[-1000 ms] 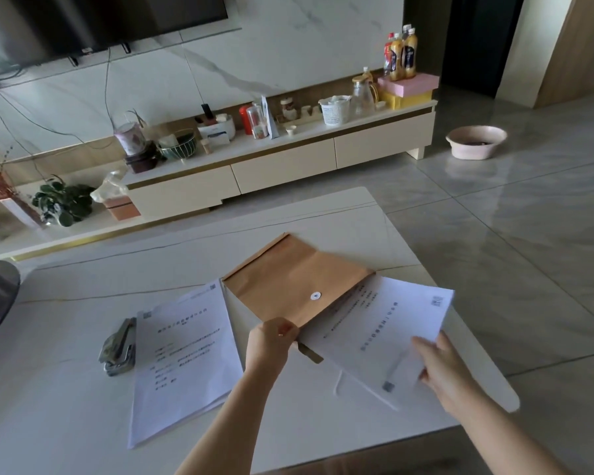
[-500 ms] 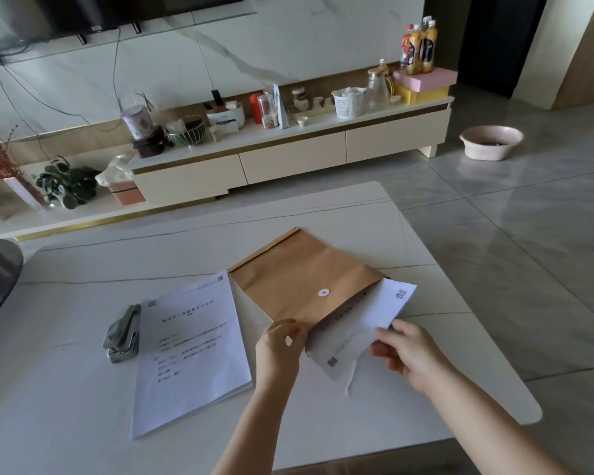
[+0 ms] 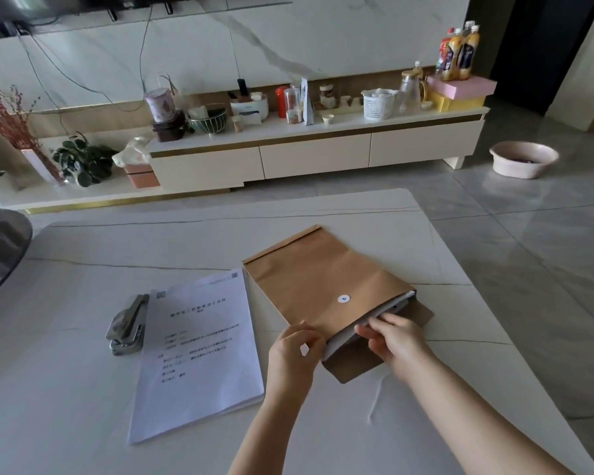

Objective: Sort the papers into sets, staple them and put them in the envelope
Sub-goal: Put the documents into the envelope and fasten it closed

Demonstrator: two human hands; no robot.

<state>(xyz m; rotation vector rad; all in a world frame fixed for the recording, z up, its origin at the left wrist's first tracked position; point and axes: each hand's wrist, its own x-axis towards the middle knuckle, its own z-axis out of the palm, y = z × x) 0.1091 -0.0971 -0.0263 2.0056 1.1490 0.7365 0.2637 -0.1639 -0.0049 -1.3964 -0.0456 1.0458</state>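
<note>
Envelope [image 3: 326, 282] lies centre-right on table [image 3: 83, 389]; left hand [image 3: 294, 351] pinches its mouth, right hand [image 3: 393, 339] grips paper set [image 3: 371, 320], nearly inside. Second set [image 3: 199, 351] waits left, beside stapler [image 3: 127, 325]. Risk: corners snagging and crumpling if pushed askew.

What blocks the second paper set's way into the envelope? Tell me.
Nothing visible on the table between the paper set and the envelope. But both hands, left hand and right hand, occupy its mouth, where the first set's edge shows.
</note>
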